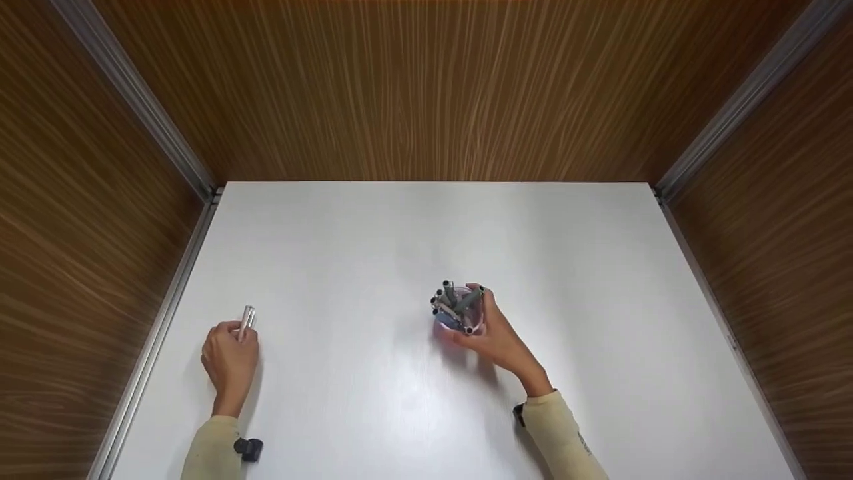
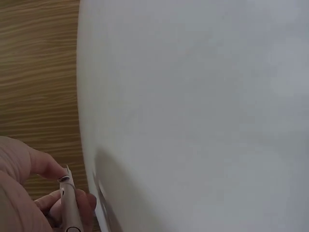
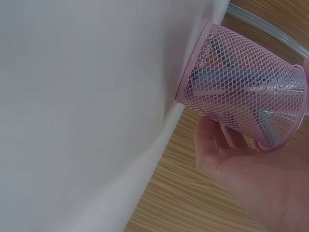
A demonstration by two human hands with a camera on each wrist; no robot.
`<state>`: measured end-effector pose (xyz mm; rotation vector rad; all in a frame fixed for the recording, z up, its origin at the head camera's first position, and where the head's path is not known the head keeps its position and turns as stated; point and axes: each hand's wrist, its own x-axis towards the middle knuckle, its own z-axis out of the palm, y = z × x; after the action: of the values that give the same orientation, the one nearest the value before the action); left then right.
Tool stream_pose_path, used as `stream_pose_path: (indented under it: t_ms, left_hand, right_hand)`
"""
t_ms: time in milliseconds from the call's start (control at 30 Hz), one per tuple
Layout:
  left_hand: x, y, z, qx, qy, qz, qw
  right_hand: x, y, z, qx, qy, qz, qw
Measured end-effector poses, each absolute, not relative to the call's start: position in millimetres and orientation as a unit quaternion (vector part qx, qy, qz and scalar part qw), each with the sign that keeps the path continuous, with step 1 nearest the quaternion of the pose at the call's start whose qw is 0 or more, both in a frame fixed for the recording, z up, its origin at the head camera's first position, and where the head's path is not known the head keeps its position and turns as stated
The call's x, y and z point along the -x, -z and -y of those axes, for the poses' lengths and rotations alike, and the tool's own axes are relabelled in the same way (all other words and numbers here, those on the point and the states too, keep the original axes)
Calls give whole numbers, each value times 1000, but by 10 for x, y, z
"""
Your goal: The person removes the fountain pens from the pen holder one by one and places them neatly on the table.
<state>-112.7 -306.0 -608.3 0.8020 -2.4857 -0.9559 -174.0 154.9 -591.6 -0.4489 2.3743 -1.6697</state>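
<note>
My right hand (image 1: 493, 333) is wrapped around a pink mesh pen cup (image 1: 481, 319). Several pens (image 3: 234, 72), mostly grey with one blue, stand inside it at different slants, showing through the mesh in the right wrist view. The cup's base rim (image 3: 193, 63) is right at the white tabletop. Toward the left side, my left hand (image 1: 230, 357) pinches a pale pen (image 1: 246, 320) between thumb and fingers. Seen from the left wrist, that pen (image 2: 70, 205) has a clip and points away from the palm; part of it lies behind the fingers.
The white table (image 1: 346, 253) is bounded by wood-grain panels (image 1: 426, 93) at the back and both sides. Metal rails (image 1: 143, 100) run along the corners. Small black devices (image 1: 248, 449) are strapped at the sleeves.
</note>
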Motion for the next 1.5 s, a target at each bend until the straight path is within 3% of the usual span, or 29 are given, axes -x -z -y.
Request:
stream_pose_path:
  t_ms: [567,1233,1500]
  left_hand:
    - [1157,6153,3315,-305,316,893,102]
    - [1222,6175,3333,-292,321,896,90]
    - [1250,6114,3302,-282,325,901,58]
  right_hand:
    - [1742,5910,-1549,148,553,-814,98]
    - [1733,5899,-1586,153,561,-806,115]
    - [1714,5893,-1627,141,558,-810,113]
